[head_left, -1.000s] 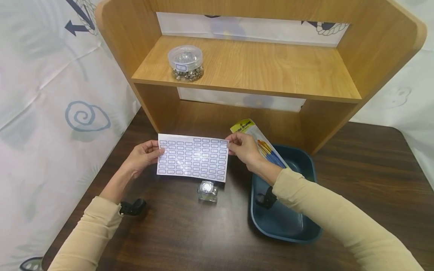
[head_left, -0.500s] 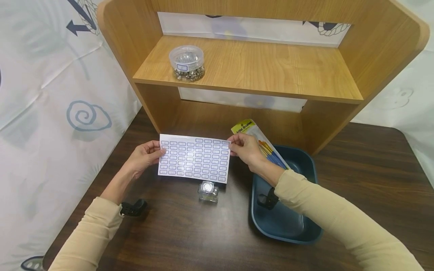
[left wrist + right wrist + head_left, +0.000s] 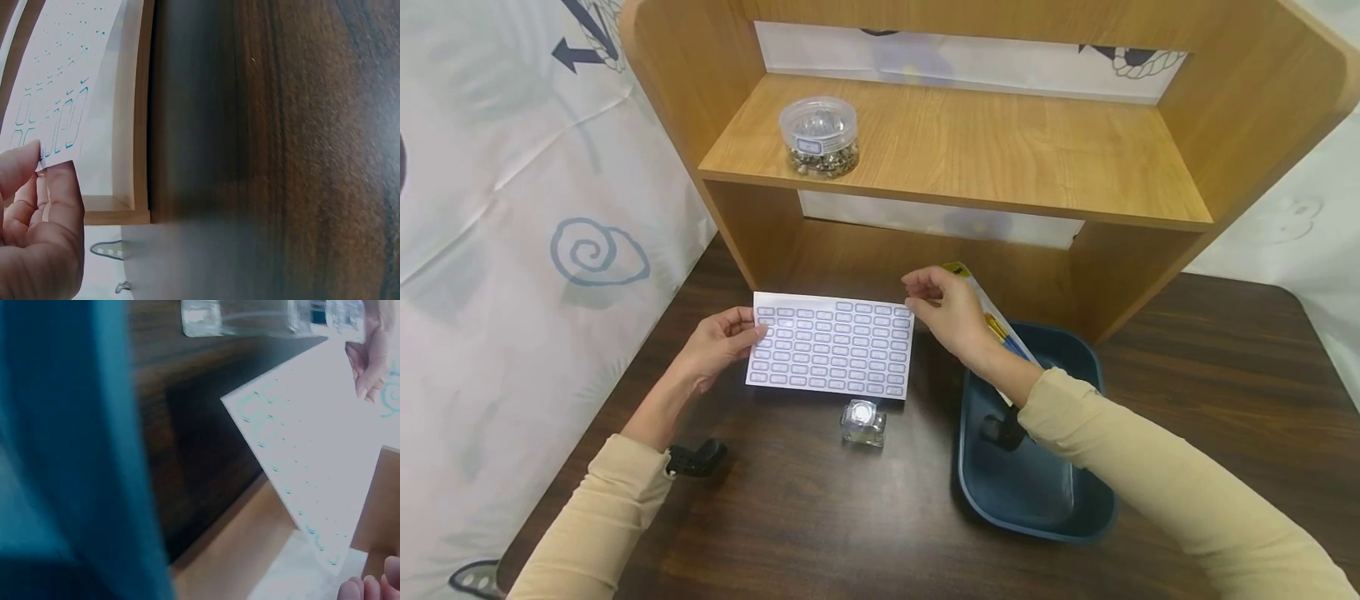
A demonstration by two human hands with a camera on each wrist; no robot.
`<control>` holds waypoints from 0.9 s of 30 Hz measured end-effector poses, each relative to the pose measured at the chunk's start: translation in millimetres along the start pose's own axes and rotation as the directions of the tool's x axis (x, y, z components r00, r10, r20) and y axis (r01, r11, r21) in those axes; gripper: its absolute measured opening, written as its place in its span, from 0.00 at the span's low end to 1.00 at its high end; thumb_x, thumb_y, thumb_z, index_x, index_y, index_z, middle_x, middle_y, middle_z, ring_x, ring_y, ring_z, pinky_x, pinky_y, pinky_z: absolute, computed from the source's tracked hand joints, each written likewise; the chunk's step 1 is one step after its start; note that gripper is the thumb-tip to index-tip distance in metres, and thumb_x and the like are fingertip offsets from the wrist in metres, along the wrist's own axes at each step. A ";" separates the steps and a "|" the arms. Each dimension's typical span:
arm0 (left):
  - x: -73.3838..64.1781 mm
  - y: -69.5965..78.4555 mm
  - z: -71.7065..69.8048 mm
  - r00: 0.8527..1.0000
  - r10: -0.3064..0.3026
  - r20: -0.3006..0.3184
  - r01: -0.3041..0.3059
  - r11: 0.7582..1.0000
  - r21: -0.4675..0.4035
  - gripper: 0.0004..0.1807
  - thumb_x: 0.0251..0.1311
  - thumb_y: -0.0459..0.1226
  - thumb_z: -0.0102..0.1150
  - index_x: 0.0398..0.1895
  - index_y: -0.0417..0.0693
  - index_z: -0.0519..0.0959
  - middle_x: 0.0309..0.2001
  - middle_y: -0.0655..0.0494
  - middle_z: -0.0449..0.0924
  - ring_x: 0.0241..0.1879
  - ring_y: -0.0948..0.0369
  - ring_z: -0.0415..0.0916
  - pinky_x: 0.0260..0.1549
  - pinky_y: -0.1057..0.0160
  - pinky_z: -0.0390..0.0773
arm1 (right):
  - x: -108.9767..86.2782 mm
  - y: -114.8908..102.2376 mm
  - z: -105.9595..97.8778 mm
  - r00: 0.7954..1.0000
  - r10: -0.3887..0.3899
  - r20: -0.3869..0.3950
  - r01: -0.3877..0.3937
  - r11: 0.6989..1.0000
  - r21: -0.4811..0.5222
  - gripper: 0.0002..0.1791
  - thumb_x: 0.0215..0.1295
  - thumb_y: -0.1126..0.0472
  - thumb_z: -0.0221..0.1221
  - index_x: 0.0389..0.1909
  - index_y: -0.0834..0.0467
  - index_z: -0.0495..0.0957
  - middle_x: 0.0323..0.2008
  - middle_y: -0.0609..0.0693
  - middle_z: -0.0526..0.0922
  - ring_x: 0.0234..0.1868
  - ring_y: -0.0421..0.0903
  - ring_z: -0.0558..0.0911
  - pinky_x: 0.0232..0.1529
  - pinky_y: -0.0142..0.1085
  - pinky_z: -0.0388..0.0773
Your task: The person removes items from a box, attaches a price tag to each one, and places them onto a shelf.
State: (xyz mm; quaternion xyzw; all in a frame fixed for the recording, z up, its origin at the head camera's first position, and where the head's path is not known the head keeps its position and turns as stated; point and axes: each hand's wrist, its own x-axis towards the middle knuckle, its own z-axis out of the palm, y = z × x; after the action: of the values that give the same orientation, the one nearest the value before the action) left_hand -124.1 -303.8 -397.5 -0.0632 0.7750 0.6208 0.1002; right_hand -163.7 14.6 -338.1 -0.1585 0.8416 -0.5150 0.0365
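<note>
Left hand (image 3: 715, 342) pinches the sheet (image 3: 831, 350) at its left edge, thumb on the printed face, other fingers behind. Sheet is held up off the worktop (image 3: 820, 533), in front of the shelf unit (image 3: 955, 150); rows of small blue-outlined labels, top row has labels only at the right end. Right hand (image 3: 951, 312) is just beside the sheet's upper right corner; fingers loosely bent, gap between thumb and forefinger, nothing in them. Right wrist view shows fingertips just apart from the corner.

Small clear container (image 3: 863, 423) sits on the worktop near the sheet's lower edge. Blue bin (image 3: 1037, 500) on the worktop under the right forearm; brush pack (image 3: 1006, 335) leans out of it, partly hidden by the right hand. Round clear jar (image 3: 820, 137) with small metal bits, label on its side, stands on the upper shelf, left end.
</note>
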 end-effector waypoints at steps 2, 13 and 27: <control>-0.3 1.7 1.8 1.000 0.013 0.000 -0.013 1.000 0.011 0.20 0.64 0.35 0.55 0.53 0.31 0.66 0.35 0.64 0.78 0.33 0.68 0.78 0.37 0.68 0.80 | 3.3 -4.6 0.9 1.000 -0.019 0.019 0.020 0.999 -0.028 0.13 0.61 0.71 0.59 0.47 0.64 0.76 0.45 0.57 0.80 0.46 0.50 0.78 0.54 0.40 0.76; 3.8 13.1 16.5 0.998 0.066 0.015 -0.067 0.997 0.046 0.18 0.63 0.33 0.56 0.52 0.30 0.69 0.35 0.59 0.77 0.32 0.65 0.78 0.35 0.67 0.80 | 25.3 -16.2 21.0 0.955 -0.053 0.292 0.093 0.987 -0.127 0.11 0.58 0.72 0.60 0.43 0.64 0.76 0.43 0.56 0.81 0.47 0.50 0.79 0.54 0.39 0.75; 1.0 18.6 19.9 0.998 0.052 0.021 -0.052 0.999 0.011 0.19 0.63 0.31 0.55 0.53 0.28 0.68 0.34 0.61 0.78 0.31 0.66 0.78 0.34 0.68 0.80 | 31.3 -8.2 30.3 0.949 -0.022 0.315 0.057 0.993 -0.103 0.09 0.58 0.73 0.59 0.40 0.62 0.78 0.36 0.54 0.81 0.37 0.47 0.76 0.44 0.33 0.73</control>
State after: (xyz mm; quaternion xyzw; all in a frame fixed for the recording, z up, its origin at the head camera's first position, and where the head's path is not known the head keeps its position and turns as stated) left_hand -127.6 -280.2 -384.2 -0.0359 0.7788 0.6195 0.0923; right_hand -184.7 -24.2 -341.8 -0.2568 0.8491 -0.4365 0.1501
